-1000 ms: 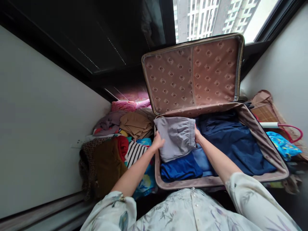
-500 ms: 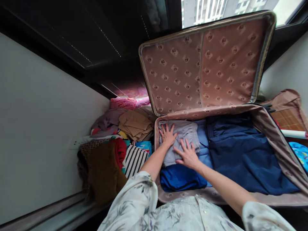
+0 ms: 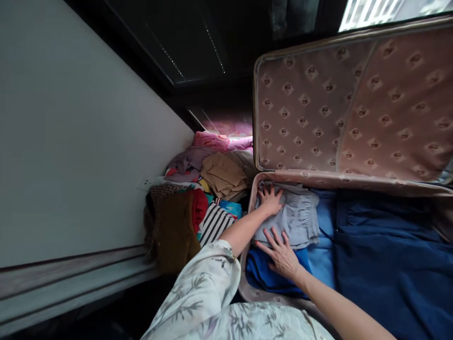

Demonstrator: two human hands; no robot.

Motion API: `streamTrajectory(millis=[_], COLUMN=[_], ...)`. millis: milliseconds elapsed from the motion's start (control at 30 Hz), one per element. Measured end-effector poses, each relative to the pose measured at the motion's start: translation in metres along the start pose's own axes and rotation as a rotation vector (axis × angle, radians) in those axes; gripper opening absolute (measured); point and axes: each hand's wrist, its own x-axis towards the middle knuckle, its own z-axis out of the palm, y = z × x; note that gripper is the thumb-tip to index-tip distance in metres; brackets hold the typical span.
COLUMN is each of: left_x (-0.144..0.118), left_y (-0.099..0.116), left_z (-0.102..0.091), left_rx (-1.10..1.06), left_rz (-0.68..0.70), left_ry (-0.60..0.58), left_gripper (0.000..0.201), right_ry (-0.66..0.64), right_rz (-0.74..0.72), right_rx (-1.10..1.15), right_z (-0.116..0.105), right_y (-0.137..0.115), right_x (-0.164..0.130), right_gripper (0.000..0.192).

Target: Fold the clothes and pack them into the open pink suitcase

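Folded grey pants (image 3: 300,212) with a gathered elastic waist lie in the left end of an open suitcase (image 3: 253,200). My left hand (image 3: 271,202) rests flat on their upper left part, fingers spread. Lower down, my right hand (image 3: 283,255) is spread too, its fingertips at the near edge of the grey pants and its palm over a bright blue folded garment (image 3: 262,274). Lighter blue cloth (image 3: 323,217) shows beside the grey pants. Dark navy clothing (image 3: 382,264) fills the suitcase's right side.
The suitcase lid (image 3: 311,108), lined in patterned pink fabric, stands raised against the dark window frame. Left of the suitcase are piled clothes: a brown garment (image 3: 175,231), a striped one (image 3: 216,222) and a tan one (image 3: 224,174). A white wall (image 3: 88,141) borders the pile.
The view has swung left, so the suitcase sits further right. My right hand has slid toward me, from the middle of the grey pants to their near edge. My left hand stays on them.
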Motion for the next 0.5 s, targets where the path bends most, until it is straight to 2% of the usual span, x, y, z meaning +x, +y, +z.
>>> streamTrajectory(millis=[100, 167, 200, 233, 267, 333, 367, 400, 433, 500], left_x=[-0.018, -0.026, -0.027, -0.027, -0.025, -0.019, -0.015, -0.012, -0.008, -0.001], left_y=[-0.020, -0.049, -0.068, -0.088, -0.109, -0.149, -0.167, -0.182, -0.195, -0.213], left_z=[-0.031, -0.054, -0.066, -0.077, -0.087, -0.102, -0.106, -0.108, -0.109, -0.107], left_rx=[-0.213, -0.424, -0.501, -0.544, -0.555, -0.512, -0.489, -0.472, -0.466, -0.468], left_rz=[0.250, 0.313, 0.248, 0.107, -0.092, -0.542, -0.698, -0.803, -0.849, -0.824], left_ry=[0.071, 0.211, 0.310, 0.407, 0.489, 0.544, 0.538, 0.515, 0.488, 0.426], left_gripper=[0.046, 0.031, 0.029, 0.029, 0.028, 0.029, 0.035, 0.044, 0.052, 0.060], right_ry=[-0.060, -0.066, -0.064, -0.063, -0.062, -0.063, -0.065, -0.067, -0.070, -0.072], right_rz=[-0.057, -0.048, -0.047, -0.049, -0.049, -0.046, -0.045, -0.043, -0.041, -0.032], right_rx=[0.015, 0.009, 0.005, 0.001, -0.002, -0.009, -0.012, -0.016, -0.020, -0.024], right_z=[0.019, 0.028, 0.031, 0.033, 0.034, 0.035, 0.035, 0.035, 0.035, 0.035], right_y=[-0.008, -0.007, -0.006, -0.005, -0.004, -0.003, -0.002, -0.002, -0.002, -0.003], right_x=[-0.001, -0.001, -0.001, 0.000, 0.000, 0.000, 0.000, 0.000, 0.000, -0.001], right_gripper=[0.075, 0.070, 0.069, 0.068, 0.068, 0.067, 0.067, 0.067, 0.067, 0.067])
